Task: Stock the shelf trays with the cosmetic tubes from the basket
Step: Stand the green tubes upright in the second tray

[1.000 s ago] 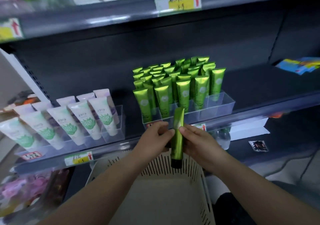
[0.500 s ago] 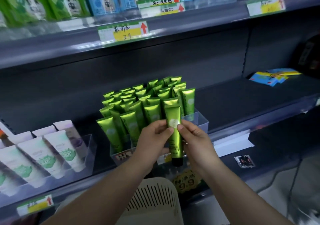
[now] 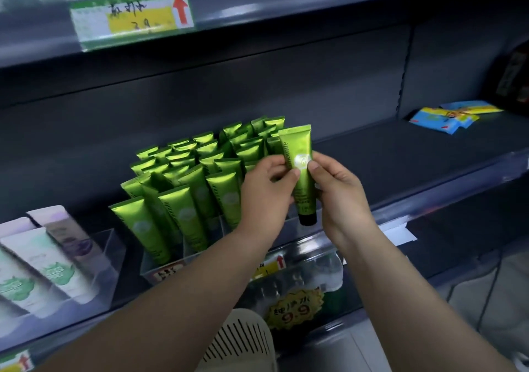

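The dark shelf carries most of what matters: a clear tray packed with rows of standing green tubes, caps down, and to its left another tray of white tubes. The green rows look close to full, so the stocking seems well along, though the front right corner of that tray is hidden behind the hands and may be where a slot is left. Below the shelf edge only the rim of the pale slotted basket shows. Its inside is out of view, so how many tubes wait there cannot be told. The left hand and the right hand meet just above the tray's right end, holding one green tube upright between them, crimped end up and black cap hanging down, clear of the tray and not yet seated. Each hand's grip is a light pinch, not a fist: the left thumb presses the tube's front on one side and the right thumb on the other, with the remaining fingers curled behind it. Judging by this, what is left for this tube is to lower it, cap first, into a free slot.
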`<state>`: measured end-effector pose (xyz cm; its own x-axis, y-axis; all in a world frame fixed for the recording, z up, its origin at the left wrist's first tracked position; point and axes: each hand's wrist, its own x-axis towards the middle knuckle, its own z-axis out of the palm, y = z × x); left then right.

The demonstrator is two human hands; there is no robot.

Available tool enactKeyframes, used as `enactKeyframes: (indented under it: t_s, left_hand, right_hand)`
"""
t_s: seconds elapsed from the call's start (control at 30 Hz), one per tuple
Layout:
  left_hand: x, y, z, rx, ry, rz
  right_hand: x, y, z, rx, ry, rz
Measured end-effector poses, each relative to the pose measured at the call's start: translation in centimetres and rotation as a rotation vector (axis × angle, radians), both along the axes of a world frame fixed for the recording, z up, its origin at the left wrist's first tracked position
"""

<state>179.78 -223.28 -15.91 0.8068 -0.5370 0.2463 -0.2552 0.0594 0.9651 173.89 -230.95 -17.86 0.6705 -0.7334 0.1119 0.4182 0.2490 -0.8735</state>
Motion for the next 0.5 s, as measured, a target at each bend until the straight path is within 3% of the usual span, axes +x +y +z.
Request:
enactKeyframes:
  t_s: [0.33,0.5]
  left_hand:
    - [0.9,-2.6,-0.3,-0.083,-0.053,0.080]
    - [1.4,-2.6,-2.0,-0.023,-0.087,0.113]
  right_hand:
    - [1.1,-1.6,0.6,-0.001,-0.086,-0.020]
    - [1.5,-1.5,-0.3,-0.040,-0.011,-0.055]
